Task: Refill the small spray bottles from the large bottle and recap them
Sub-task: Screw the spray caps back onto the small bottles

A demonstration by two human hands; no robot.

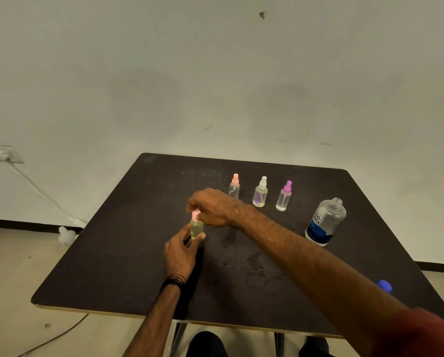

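A red sleeve (422,333) sits closest, at the lower right, on the right arm reaching across the dark table (112,266). A blue cap (384,286) lies on the table just beside that arm, nearer than the large bottle (325,222). The left hand (181,251), with black bands (174,280) at its wrist, has its grip curled round the lower body of a small spray bottle (196,228) holding yellowish liquid, which stands upright well to the left of the large bottle. Directly above it, the right hand (212,208) pinches the bottle's pink spray top (195,215) between fingertips, its grip nearly closed on it. The large bottle stands uncapped, mouth open. Beyond the hands, left of the large bottle, three more small bottles stand in a row: one pink-topped (234,186), one white-topped (261,193), one magenta-topped (284,196).
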